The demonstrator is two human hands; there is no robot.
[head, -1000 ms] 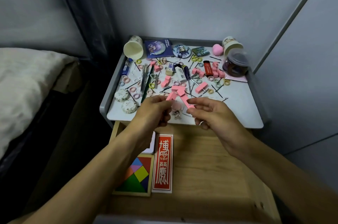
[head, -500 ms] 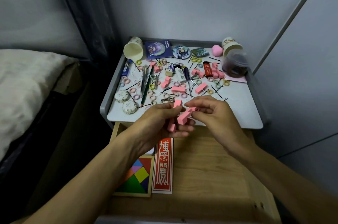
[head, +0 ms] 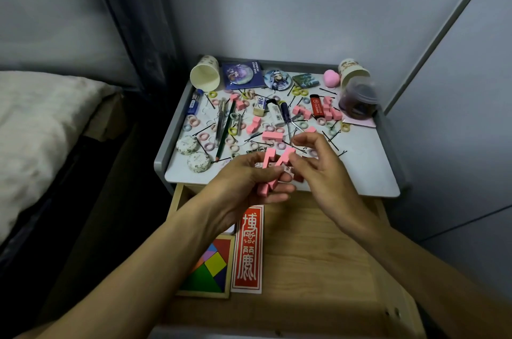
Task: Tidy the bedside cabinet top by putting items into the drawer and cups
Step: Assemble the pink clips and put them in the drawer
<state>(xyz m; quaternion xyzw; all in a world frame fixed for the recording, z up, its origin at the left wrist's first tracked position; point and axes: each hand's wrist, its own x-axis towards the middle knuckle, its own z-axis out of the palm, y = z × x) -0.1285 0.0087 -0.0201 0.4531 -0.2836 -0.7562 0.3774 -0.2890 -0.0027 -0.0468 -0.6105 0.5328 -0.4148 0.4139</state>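
Over drawer [head: 318,241], left hand [head: 238,186] still holds pink blocks [head: 273,169]

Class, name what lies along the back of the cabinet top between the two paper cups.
In the head view, left to right: a blue badge card, a round badge, a green tile and a pink sponge.

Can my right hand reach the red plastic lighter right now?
Probably, once freed: the right hand pinches pink notched blocks held in the left hand, but the red plastic lighter lies uncovered just beyond it.
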